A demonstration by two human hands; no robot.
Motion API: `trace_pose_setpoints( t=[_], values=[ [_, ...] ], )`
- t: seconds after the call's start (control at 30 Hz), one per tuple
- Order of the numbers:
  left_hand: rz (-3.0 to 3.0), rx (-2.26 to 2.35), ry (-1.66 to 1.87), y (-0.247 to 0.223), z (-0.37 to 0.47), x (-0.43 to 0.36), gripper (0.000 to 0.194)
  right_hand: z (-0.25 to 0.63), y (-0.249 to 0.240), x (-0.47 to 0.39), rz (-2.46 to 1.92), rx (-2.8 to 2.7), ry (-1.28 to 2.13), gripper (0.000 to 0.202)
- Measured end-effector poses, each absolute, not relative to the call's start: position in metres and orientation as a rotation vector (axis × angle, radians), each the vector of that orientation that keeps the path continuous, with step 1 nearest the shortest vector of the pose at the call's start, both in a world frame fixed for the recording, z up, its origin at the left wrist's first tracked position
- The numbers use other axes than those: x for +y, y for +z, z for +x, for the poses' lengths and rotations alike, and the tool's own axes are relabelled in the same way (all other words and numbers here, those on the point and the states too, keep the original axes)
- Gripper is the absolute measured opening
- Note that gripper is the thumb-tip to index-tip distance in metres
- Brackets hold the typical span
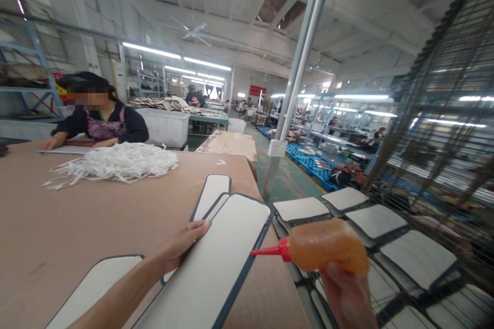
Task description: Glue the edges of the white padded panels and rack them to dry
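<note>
A long white panel with a dark blue border (219,257) slants across the table's right side. My left hand (185,241) grips its left edge, thumb on top and the other fingers hidden beneath. In my right hand (343,282) is a glue bottle (328,247) of amber liquid, lying nearly sideways. Its red nozzle points left, with the tip at the panel's right border. Behind and beneath the held panel lies a similar panel (213,193). Another one (96,288) rests at the lower left.
On the brown table (162,205) lies a heap of white strips (119,162). A person (104,118) sits at its far left side. At the right, several white panels (417,254) lie on a wire rack (436,108). A metal post (297,67) stands beyond the table's corner.
</note>
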State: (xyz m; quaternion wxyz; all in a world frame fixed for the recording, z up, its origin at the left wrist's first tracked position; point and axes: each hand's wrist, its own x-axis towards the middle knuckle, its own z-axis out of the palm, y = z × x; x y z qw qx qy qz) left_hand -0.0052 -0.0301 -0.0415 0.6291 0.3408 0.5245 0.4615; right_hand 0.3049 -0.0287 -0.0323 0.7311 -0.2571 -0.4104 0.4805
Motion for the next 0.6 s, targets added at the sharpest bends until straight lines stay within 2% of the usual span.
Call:
trace_pose_setpoints(
  t=[0.43, 0.6],
  values=[
    [0.766, 1.206, 1.096, -0.042, -0.009, -0.02, 0.053, 0.3, -0.041, -0.028, -0.505, -0.899, 1.132, 0.057],
    [0.765, 1.2, 1.103, -0.043, -0.011, -0.015, 0.05, 0.295, -0.038, -0.031, -0.521, -0.864, 1.151, 0.063]
  ],
)
